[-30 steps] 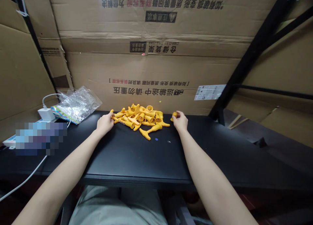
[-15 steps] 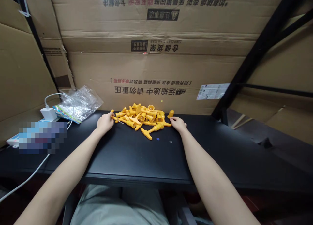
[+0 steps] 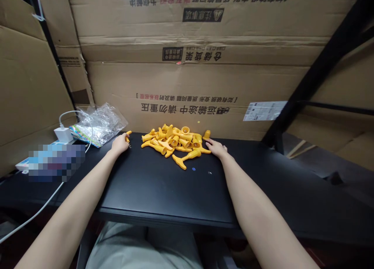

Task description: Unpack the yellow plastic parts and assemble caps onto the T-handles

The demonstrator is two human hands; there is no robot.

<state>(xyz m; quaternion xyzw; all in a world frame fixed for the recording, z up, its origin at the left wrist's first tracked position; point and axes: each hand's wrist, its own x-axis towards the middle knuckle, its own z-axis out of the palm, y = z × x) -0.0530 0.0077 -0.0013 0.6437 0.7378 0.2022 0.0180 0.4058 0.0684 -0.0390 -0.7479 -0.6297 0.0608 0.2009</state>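
Observation:
A heap of yellow plastic T-handled corkscrews (image 3: pixel 175 140), several with ribbed sleeves, lies at the back of the black table. My left hand (image 3: pixel 119 144) is left of the heap, closed around a yellow-handled corkscrew (image 3: pixel 128 133); a bit of its metal spiral shows below the fingers. My right hand (image 3: pixel 216 147) rests at the heap's right edge, fingers extended and nothing visible in them. Just behind its fingertips stands a small yellow sleeve (image 3: pixel 207 134). One corkscrew (image 3: pixel 187 158) lies in front of the heap.
Crumpled clear plastic packaging (image 3: pixel 103 122) lies at the back left. Beside it are a white charger (image 3: pixel 63 134) with a cable and a blurred-out object (image 3: pixel 57 163). Cardboard (image 3: pixel 189 78) stands along the back. A black metal post (image 3: pixel 309 70) slants at the right.
My left hand has drawn away leftward from the heap with the corkscrew in it. My right hand stays by the heap's right edge. The whole view has shifted slightly.

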